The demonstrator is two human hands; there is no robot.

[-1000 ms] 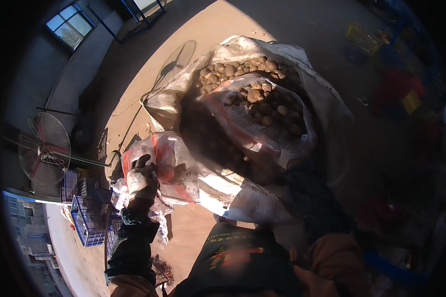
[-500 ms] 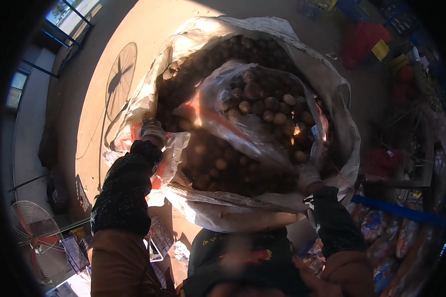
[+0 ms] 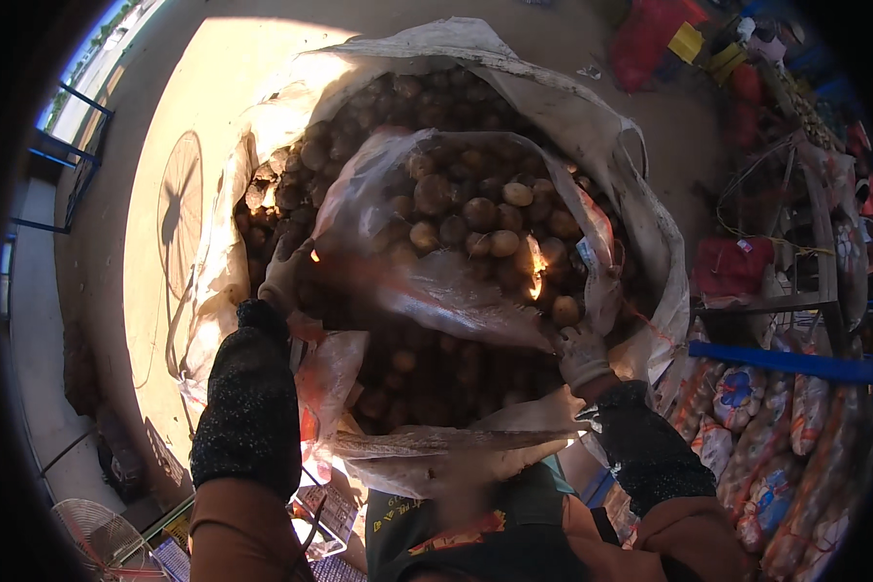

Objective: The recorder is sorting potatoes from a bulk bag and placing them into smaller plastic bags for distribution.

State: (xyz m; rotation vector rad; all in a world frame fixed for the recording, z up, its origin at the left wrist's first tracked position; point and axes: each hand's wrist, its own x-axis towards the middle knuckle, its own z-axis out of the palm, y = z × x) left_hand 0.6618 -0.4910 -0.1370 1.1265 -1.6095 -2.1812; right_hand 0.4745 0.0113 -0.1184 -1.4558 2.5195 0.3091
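The big white sack (image 3: 592, 126) of potatoes (image 3: 359, 116) lies open before you. Inside it, the clear plastic bag (image 3: 436, 281) of potatoes stretches between your hands: left hand (image 3: 286, 272) and right hand (image 3: 584, 351) each clutch an edge.

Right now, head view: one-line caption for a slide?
Gloved left hand and right hand hold a clear plastic bag of potatoes over a big open sack.
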